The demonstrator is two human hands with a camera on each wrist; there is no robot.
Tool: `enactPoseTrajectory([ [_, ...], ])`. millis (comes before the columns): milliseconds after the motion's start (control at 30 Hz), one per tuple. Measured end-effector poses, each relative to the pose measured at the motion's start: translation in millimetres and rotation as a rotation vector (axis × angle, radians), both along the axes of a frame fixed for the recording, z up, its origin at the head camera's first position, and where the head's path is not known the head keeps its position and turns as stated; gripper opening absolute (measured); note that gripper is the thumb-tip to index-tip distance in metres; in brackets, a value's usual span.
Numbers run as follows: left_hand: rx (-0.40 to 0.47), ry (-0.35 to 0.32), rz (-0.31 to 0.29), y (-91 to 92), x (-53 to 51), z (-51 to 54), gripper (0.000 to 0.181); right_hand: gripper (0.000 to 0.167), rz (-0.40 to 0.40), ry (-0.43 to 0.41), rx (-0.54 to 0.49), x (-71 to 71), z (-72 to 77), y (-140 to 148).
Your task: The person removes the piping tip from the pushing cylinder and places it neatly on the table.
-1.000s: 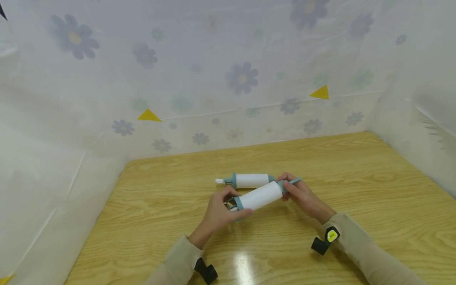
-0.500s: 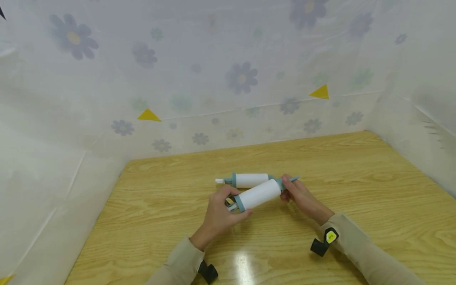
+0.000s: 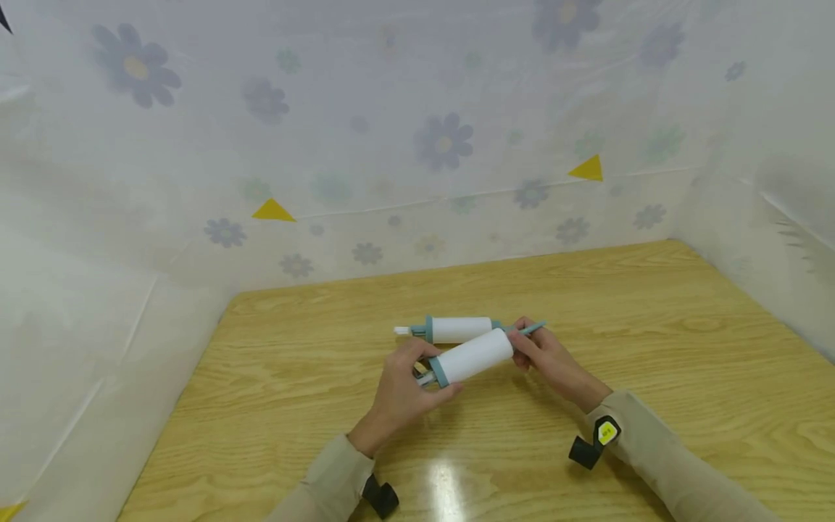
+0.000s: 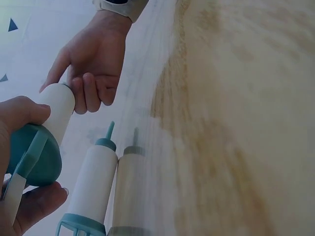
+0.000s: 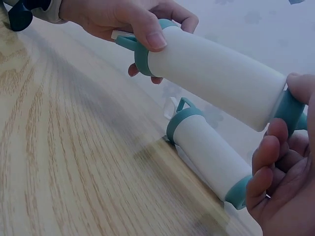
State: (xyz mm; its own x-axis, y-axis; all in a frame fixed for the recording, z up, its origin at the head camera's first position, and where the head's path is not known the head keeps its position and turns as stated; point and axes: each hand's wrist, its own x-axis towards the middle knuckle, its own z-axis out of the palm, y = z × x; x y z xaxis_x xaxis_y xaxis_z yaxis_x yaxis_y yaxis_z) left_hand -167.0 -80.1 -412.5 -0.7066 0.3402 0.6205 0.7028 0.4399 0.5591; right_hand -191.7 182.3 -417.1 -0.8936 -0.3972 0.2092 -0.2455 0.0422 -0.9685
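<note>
In the head view a white cylinder (image 3: 478, 357) with teal ends, much like a large syringe with a thin nozzle, is held tilted above the table. My left hand (image 3: 399, 384) grips its lower-left end, thumb and fingers about the teal collar (image 3: 438, 372); behind it are a teal loop and a pale strip. My right hand (image 3: 554, 365) pinches the upper-right teal cap (image 5: 289, 110), partly hiding it, and the thin teal nozzle (image 3: 535, 328) sticks out past the fingers. A second such cylinder (image 3: 461, 330) lies on the table just behind, its nozzle end hidden in the head view.
The wood-grain table (image 3: 293, 348) is bounded at the back by a flower-patterned sheet (image 3: 391, 145), with pale sheeting at both sides. Yellow triangles (image 3: 586, 168) mark the back sheet. Black wrist cameras (image 3: 587, 451) sit on the sleeves.
The right thumb and fingers have shifted about the cap, which shows less now. The held cylinder has shifted slightly left; its collar end is turned a little. The second cylinder stays put.
</note>
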Motion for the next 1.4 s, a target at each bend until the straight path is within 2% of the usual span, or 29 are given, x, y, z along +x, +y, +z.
enactPoseTrajectory([
  [133, 0.028, -0.084, -0.015, -1.1, -0.4, 0.3, 0.040, 0.014, 0.026, -0.014, -0.048, 0.2, 0.9, 0.6],
  [300, 0.068, -0.222, -0.041, -2.7, -0.1, 3.4, 0.038, 0.009, 0.090, -0.011, -0.118, 0.0, 0.3, 2.4],
  [633, 0.178, -0.492, -0.122, -6.0, -3.2, 4.0, 0.033, 0.020, 0.175, -0.007, -0.200, -1.6, -4.2, 6.7],
  [800, 0.201, -0.587, -0.138, -8.1, -4.9, 5.8, 0.032, 0.024, 0.198, -0.003, -0.234, -2.2, -3.6, 7.2],
  [1033, 0.195, -0.599, -0.135, -9.5, -6.1, 6.0, 0.032, 0.026, 0.185, -0.030, -0.268, -1.4, -1.4, 7.6],
  [1400, 0.167, -0.537, -0.134, -8.0, -5.5, 6.9, 0.031, 0.022, 0.195, -0.070, -0.268, -0.7, 0.3, 7.6],
])
